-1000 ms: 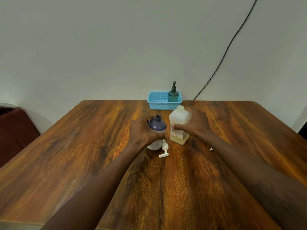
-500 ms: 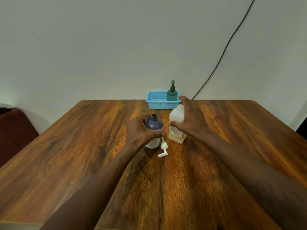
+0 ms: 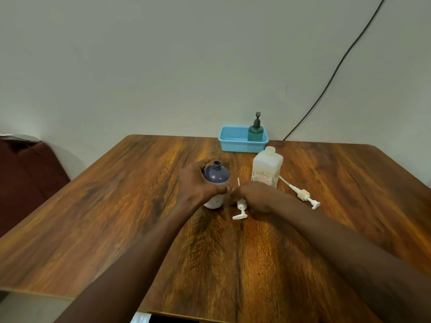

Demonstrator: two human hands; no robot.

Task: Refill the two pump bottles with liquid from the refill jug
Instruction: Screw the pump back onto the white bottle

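Wooden tabletop [image 3: 116, 217] carried everything. On it the left hand [image 3: 200, 185] gripped the upright, open purple bottle [image 3: 217, 174]; the right hand [image 3: 254, 197] covered a pump [image 3: 241, 206] beside it, grip unclear. Farther back sat the basket [image 3: 233, 136], the open jug [image 3: 267, 169] before it, the green bottle [image 3: 255, 134] inside the basket, a second pump [image 3: 303, 195] beside the jug.

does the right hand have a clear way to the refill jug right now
Probably yes: the right hand sits just in front of the refill jug, nothing between them. The left hand grips the purple bottle off to the side.

Home-like room: wooden table [image 3: 112, 206], blue basket [image 3: 233, 148]
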